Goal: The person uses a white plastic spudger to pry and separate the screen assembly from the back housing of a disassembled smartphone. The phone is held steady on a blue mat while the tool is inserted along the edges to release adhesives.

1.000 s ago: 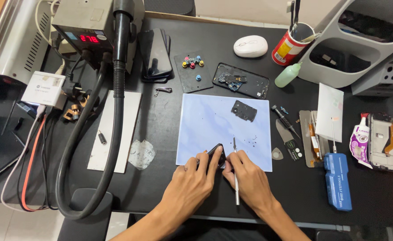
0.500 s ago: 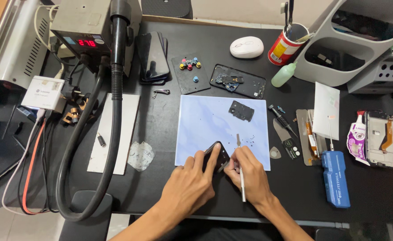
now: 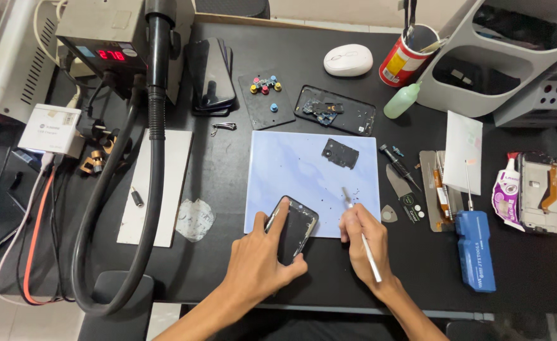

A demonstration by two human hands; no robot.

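Observation:
My left hand (image 3: 262,262) grips an opened black phone (image 3: 298,226) that lies tilted at the near edge of a pale blue work mat (image 3: 291,170). My right hand (image 3: 367,243) holds a slim white-handled tool (image 3: 362,235) like a pen, its tip raised over the mat's lower right part, just right of the phone. Tiny dark screws are scattered on the mat near the tip. A small black phone part (image 3: 339,153) rests on the mat's upper right area.
A hot-air station with a thick black hose (image 3: 149,164) stands at the left. A black phone frame (image 3: 335,109), a magnetic pad with coloured caps (image 3: 266,98), a white mouse (image 3: 348,60), a red cup (image 3: 401,60), a blue tool case (image 3: 476,249) and picks surround the mat.
My right hand has moved away from the phone to the right, lifting the tool tip over the mat. My left hand keeps hold of the phone, turned slightly.

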